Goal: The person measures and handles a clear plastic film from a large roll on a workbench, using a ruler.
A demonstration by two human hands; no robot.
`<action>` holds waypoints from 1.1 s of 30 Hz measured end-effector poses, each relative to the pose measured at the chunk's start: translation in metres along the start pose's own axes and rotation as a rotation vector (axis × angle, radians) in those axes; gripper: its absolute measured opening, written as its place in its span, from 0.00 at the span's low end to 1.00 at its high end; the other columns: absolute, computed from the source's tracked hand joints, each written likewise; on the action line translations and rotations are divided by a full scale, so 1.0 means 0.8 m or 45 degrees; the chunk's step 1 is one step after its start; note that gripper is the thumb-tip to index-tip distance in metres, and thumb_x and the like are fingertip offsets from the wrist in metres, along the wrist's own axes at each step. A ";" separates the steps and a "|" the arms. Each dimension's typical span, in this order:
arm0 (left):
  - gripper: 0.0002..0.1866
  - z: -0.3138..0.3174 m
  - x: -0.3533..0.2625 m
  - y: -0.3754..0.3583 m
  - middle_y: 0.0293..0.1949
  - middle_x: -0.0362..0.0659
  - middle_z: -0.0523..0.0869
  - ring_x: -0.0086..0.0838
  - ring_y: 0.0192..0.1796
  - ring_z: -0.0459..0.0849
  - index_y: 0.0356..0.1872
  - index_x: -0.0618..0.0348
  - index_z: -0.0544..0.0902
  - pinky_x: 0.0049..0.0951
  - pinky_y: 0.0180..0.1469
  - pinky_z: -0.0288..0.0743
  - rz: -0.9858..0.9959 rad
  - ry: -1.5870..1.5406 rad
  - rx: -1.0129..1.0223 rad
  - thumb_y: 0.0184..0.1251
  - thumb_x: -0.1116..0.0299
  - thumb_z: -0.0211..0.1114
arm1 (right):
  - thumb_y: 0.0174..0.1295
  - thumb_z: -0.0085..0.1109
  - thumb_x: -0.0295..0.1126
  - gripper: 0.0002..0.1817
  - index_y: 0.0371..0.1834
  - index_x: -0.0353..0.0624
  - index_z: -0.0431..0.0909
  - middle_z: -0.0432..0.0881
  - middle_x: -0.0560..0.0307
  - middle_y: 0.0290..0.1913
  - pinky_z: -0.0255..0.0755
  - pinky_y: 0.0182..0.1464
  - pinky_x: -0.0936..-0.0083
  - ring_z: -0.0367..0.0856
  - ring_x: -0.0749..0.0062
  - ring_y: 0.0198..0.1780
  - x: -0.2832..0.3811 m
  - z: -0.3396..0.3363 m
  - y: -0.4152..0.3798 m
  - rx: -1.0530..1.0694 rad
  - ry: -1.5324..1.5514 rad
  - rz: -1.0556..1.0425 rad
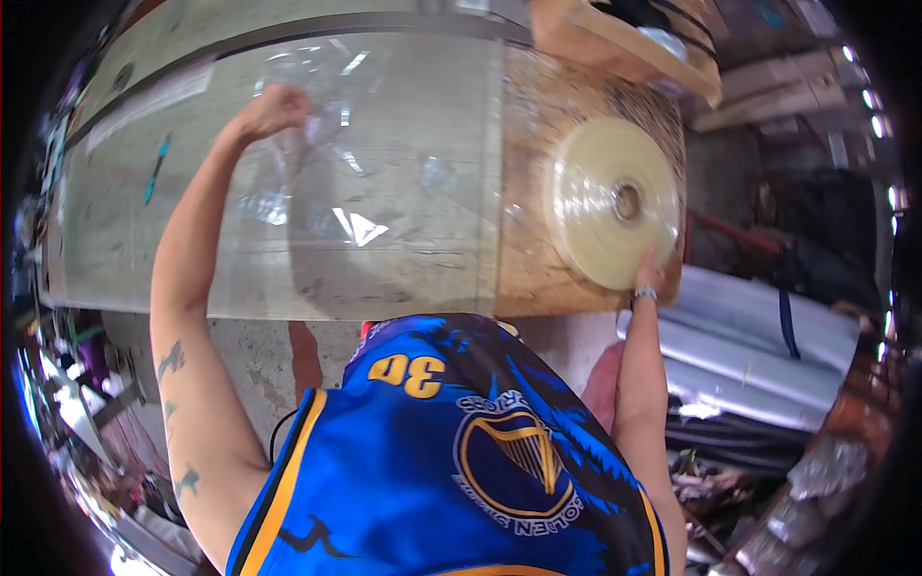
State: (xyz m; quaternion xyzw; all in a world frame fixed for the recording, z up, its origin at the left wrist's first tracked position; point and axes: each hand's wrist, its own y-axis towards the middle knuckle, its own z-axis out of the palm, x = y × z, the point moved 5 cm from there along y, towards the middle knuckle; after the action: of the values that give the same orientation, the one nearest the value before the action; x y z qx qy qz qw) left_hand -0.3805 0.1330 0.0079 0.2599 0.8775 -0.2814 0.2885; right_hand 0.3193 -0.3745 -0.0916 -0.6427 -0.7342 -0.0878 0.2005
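A wide sheet of clear plastic film [384,192] lies stretched over the grey worktable [125,240]. My left hand [274,108] is closed on the film near the table's far side, where the film bunches and wrinkles. A large roll of pale yellowish film [615,197] lies flat on the wooden board [538,269] at the right. My right hand [645,278] rests against the near edge of that roll, mostly hidden behind it.
A blue pen-like tool [157,168] lies on the table at the left. Wooden boards [634,48] are stacked at the back right. Rolls of silvery sheet [759,346] lie on the floor to the right. Clutter fills the floor at the left and lower right.
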 end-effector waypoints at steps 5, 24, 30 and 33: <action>0.11 -0.017 0.015 -0.003 0.36 0.44 0.89 0.28 0.39 0.86 0.42 0.65 0.85 0.30 0.45 0.80 0.067 0.014 -0.434 0.61 0.70 0.68 | 0.61 0.62 0.65 0.47 0.66 0.29 0.73 0.79 0.36 0.64 0.67 0.69 0.64 0.78 0.50 0.66 0.016 -0.032 -0.028 0.276 0.217 0.004; 0.36 0.421 -0.435 0.154 0.54 0.70 0.76 0.62 0.58 0.78 0.53 0.74 0.68 0.53 0.59 0.76 -0.160 0.227 -0.523 0.71 0.42 0.60 | 0.61 0.63 0.63 0.43 0.66 0.36 0.71 0.76 0.32 0.63 0.67 0.67 0.56 0.74 0.43 0.66 0.196 -0.003 0.135 0.332 -0.023 -0.898; 0.35 0.397 -0.438 0.203 0.47 0.66 0.79 0.61 0.51 0.80 0.53 0.75 0.69 0.54 0.52 0.76 0.222 0.262 -0.406 0.71 0.43 0.61 | 0.59 0.66 0.62 0.40 0.60 0.35 0.75 0.80 0.32 0.56 0.71 0.62 0.53 0.78 0.42 0.60 0.158 -0.025 0.103 0.187 0.083 -0.685; 0.38 0.379 -0.448 0.250 0.49 0.68 0.80 0.62 0.54 0.80 0.59 0.76 0.69 0.52 0.58 0.74 0.301 0.282 -0.130 0.71 0.43 0.61 | 0.60 0.67 0.60 0.38 0.58 0.35 0.76 0.82 0.34 0.53 0.72 0.59 0.54 0.80 0.42 0.57 0.126 -0.032 0.070 0.097 0.059 -0.471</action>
State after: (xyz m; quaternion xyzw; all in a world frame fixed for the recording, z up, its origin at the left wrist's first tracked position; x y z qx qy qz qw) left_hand 0.1025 -0.0261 -0.0319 0.3756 0.8804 -0.1702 0.2340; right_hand 0.3697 -0.2839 -0.0343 -0.4867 -0.8377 -0.1101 0.2219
